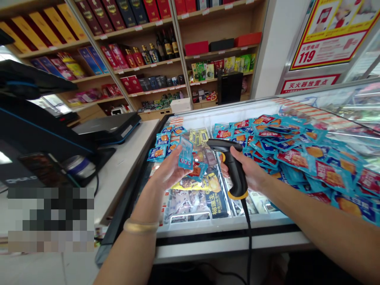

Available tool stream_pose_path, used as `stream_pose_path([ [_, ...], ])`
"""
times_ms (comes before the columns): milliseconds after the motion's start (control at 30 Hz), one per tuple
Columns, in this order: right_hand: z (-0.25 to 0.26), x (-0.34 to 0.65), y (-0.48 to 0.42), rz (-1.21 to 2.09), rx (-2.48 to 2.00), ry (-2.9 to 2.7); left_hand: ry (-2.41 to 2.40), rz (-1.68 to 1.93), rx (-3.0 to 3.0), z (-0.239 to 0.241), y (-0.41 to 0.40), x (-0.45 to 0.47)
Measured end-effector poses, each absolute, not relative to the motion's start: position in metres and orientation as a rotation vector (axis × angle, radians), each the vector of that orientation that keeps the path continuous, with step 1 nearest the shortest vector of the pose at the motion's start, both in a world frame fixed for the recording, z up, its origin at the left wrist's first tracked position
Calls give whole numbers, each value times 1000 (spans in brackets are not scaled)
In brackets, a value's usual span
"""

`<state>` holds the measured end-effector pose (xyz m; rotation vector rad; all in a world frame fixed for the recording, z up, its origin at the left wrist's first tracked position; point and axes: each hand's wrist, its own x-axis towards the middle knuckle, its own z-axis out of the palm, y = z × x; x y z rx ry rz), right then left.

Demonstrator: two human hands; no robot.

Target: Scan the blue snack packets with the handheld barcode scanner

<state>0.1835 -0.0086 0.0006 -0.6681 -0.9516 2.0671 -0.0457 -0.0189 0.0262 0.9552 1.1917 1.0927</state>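
Two hands work over the chest freezer [219, 228]. The left hand [169, 173] pinches a blue snack packet [185, 153] upright between thumb and fingertips. The right hand [251, 173] is wrapped round the grip of a barcode scanner [234, 166], whose head is just beside the packet. Judged step: presenting the packet for a read. A read calls for the barcode face to be turned toward the scanner window; which face carries the code cannot be told. Loose packets [297, 156] heap on the glass lid to the right, the counter edge [139, 158] bounds the left, and the scanner cable [248, 237] hangs over the front rim.
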Motion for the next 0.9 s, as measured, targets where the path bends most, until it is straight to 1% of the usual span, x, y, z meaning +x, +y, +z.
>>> stream_pose_path([
  [300, 5, 183, -15, 2058, -613, -1022, 1044, 1031, 785, 15, -16, -31],
  [900, 2, 182, -15, 2061, -624, -1080, 1071, 987, 855, 14, -18, -30],
])
